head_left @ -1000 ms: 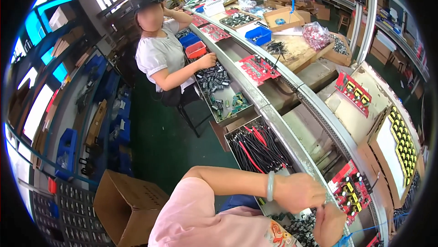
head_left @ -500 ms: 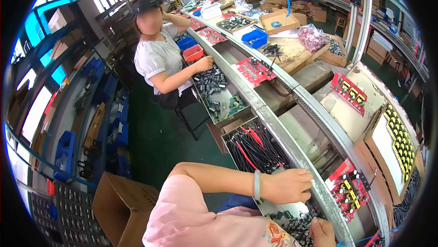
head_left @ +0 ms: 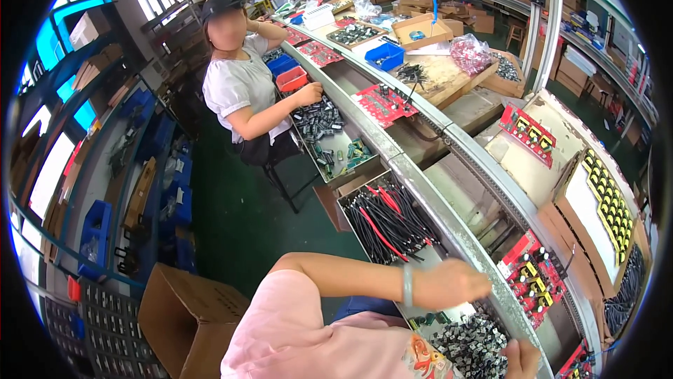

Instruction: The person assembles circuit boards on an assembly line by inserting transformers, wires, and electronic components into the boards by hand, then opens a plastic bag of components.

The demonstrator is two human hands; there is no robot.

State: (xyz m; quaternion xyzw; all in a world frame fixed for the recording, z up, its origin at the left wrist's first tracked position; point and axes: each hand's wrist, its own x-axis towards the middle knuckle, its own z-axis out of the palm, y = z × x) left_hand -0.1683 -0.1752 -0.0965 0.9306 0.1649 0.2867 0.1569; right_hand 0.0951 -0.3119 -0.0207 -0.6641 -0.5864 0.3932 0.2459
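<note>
My left hand (head_left: 454,284), with a pale bangle (head_left: 407,285) on its wrist, hovers by the inner edge of the metal rail. Its fingers are curled together and smeared by motion; whatever they hold cannot be made out. Below it lies a tray of small black-and-silver components (head_left: 471,342). My right hand (head_left: 522,359) is at the lower edge of the view, beside those components and the rail, its fingers drawn together. Any item in them is too small or hidden. Across the rail, a red circuit board (head_left: 533,277) carries yellow and black parts.
A tray of black and red cables (head_left: 389,221) sits ahead of my left arm. Beyond it, a co-worker (head_left: 245,92) reaches over a capacitor tray (head_left: 319,123). Red boards line the conveyor (head_left: 484,183). At right stands a carton with yellow-and-black coils (head_left: 608,204); an open carton (head_left: 189,316) is at left.
My left hand has shifted slightly right toward the rail, uncovering more of the component tray. My right hand has moved right and a little down. The view has turned slightly.
</note>
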